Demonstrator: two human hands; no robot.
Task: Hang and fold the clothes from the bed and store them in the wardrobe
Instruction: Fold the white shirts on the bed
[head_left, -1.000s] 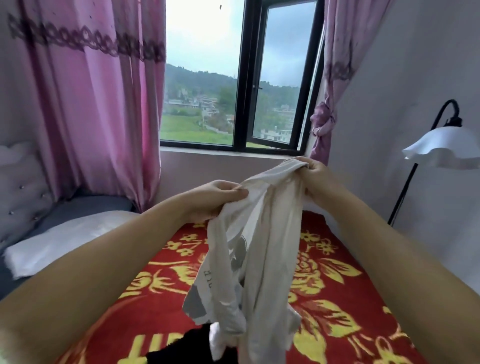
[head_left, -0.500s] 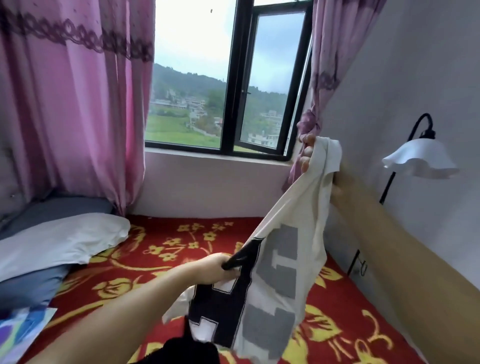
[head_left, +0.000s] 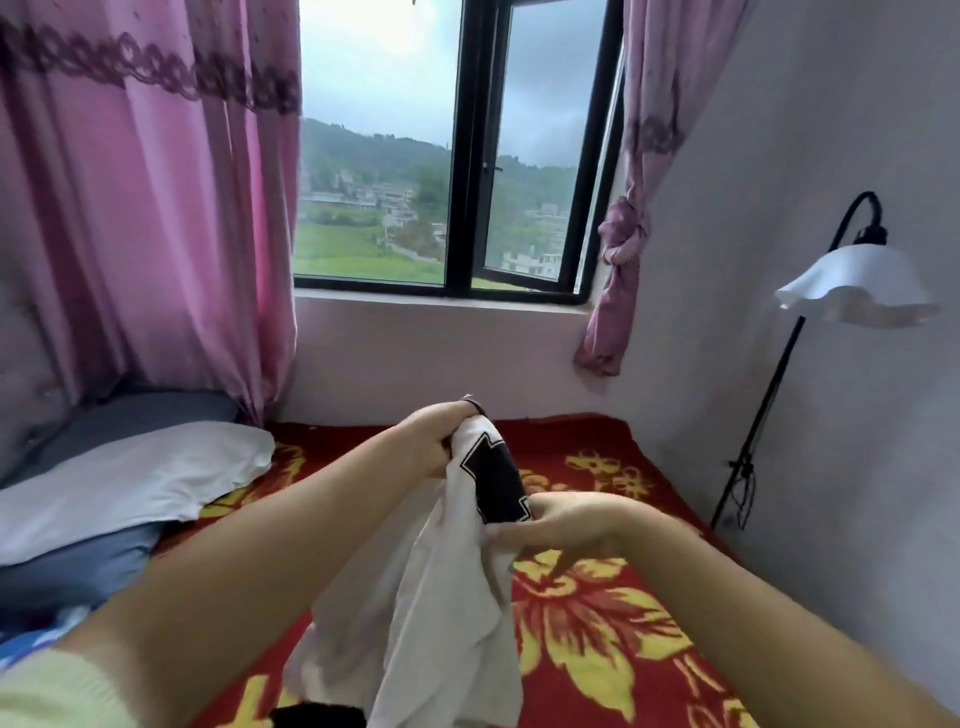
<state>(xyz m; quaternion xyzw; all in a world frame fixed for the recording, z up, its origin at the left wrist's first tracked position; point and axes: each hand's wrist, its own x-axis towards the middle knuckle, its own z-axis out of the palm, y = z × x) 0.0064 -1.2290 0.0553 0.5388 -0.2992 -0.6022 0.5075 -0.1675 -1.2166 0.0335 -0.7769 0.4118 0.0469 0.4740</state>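
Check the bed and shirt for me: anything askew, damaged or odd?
Nothing damaged. The white shirt hangs bunched between the left hand and right hand, not spread for folding. A dark garment lies crumpled on the bed.

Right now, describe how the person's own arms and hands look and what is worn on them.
Both forearms are bare from elbow to wrist, with no watch, bracelet or glove in view. The left hand and the right hand are bare too, and no ring can be made out. At the bottom left corner, a pale yellow-green sleeve of soft fabric covers the upper left arm. No sleeve shows on the right arm.
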